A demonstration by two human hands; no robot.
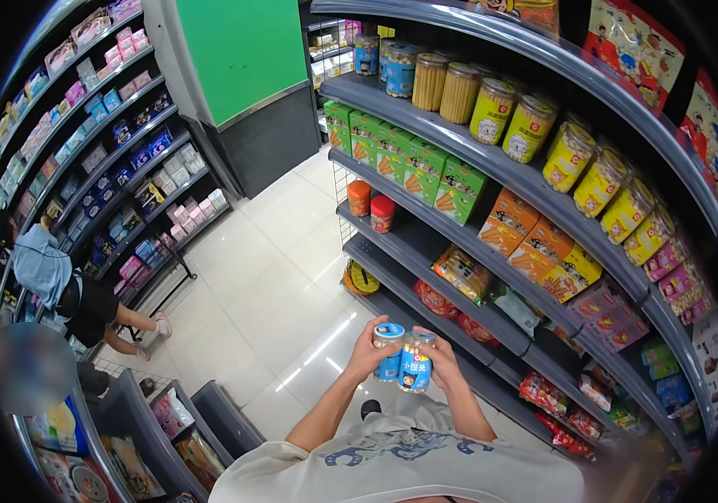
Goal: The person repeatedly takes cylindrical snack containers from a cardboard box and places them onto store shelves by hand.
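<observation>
My left hand [364,352] is closed round a blue-labelled snack jar [387,342] with a blue and white lid. A second blue-labelled jar [414,369], printed with Chinese characters and a small cartoon figure, is gripped by my right hand [443,356]. Both jars are side by side in front of my body, close together, the right one slightly lower and its lid partly behind my fingers. Similar blue jars [401,71] stand on the upper shelf at the far end, beside jars of stick snacks [460,92].
On the right, the shelf unit [493,151] carries yellow jars [528,127], green boxes [409,159], orange boxes [508,220] and two red jars [382,214]. Tiled floor [292,251] runs alongside. A person in a blue top [43,260] is by the left shelves, near another person with a blurred head.
</observation>
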